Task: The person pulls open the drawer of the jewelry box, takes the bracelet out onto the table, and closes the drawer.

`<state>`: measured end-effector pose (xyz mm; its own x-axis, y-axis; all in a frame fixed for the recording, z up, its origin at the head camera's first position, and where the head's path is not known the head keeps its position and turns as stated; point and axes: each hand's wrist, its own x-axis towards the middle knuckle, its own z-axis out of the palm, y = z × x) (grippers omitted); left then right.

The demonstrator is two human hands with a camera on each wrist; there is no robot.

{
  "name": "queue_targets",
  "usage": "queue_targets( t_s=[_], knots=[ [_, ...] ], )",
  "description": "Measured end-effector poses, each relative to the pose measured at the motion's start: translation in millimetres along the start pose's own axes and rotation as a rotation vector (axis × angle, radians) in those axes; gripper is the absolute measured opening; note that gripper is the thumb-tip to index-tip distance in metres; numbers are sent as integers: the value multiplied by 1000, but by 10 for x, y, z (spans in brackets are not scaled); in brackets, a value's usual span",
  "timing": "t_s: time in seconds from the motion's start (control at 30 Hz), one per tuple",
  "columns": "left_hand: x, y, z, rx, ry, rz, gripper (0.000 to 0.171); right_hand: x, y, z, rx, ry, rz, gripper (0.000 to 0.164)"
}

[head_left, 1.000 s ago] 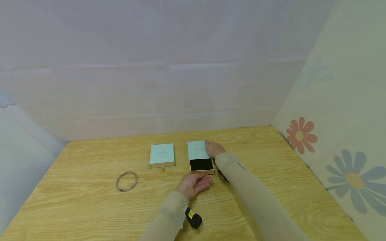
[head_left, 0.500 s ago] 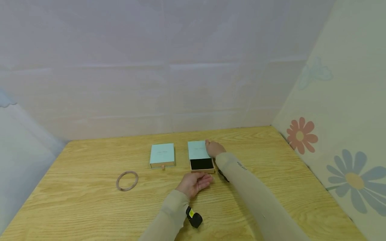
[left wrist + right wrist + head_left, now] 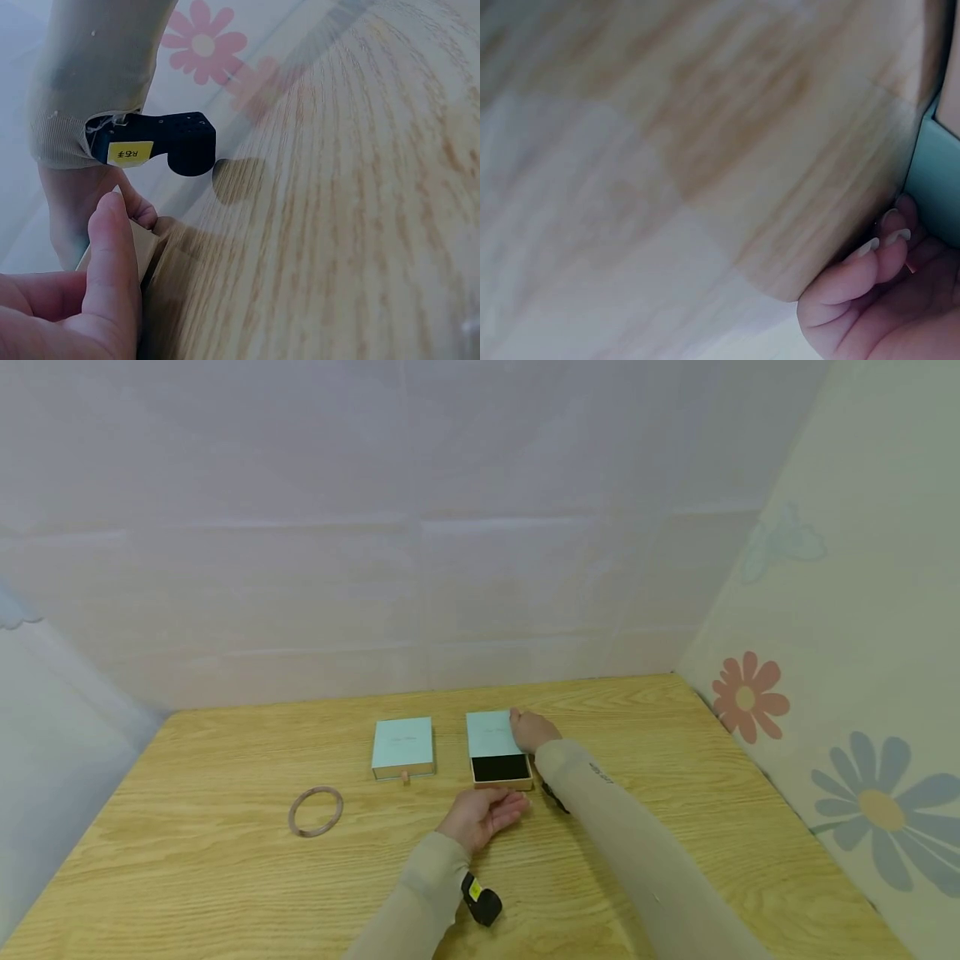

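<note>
A pale blue drawer-style gift box (image 3: 491, 732) lies on the table with its drawer (image 3: 501, 768) partly out toward me; black lining shows inside. My right hand (image 3: 534, 731) holds the box cover at its right side. In the right wrist view, curled fingers (image 3: 877, 259) lie against the pale blue side (image 3: 937, 180). My left hand (image 3: 483, 818) is at the drawer's front, palm partly up, fingers fairly straight, the thumb side against the front edge. Any pull tab there is hidden. Left of it sits a second pale blue box (image 3: 402, 745), closed, with a small tab (image 3: 405, 777).
A pinkish-brown bangle (image 3: 315, 812) lies on the wooden table (image 3: 225, 893), left of and nearer than the second box. A pale backdrop (image 3: 420, 568) rises behind the table, and a flower-printed one (image 3: 847, 610) stands along the right side.
The drawer front and left hand have shifted very slightly away from me, so a little less of the drawer sticks out. The right hand, second box and bangle stay put.
</note>
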<state>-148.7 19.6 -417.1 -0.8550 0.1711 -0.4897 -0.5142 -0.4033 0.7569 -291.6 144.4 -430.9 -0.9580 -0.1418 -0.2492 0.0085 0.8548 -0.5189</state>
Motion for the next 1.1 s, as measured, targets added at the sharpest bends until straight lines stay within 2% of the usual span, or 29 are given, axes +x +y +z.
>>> queue_targets(
  t_s=[0.67, 1.1],
  knots=[
    [-7, 27, -1, 7, -24, 6, 34, -15, -14, -10, 6, 0, 5, 67],
    [22, 7, 3, 15, 8, 16, 34, -20, -19, -7, 2, -2, 8, 68]
  ],
)
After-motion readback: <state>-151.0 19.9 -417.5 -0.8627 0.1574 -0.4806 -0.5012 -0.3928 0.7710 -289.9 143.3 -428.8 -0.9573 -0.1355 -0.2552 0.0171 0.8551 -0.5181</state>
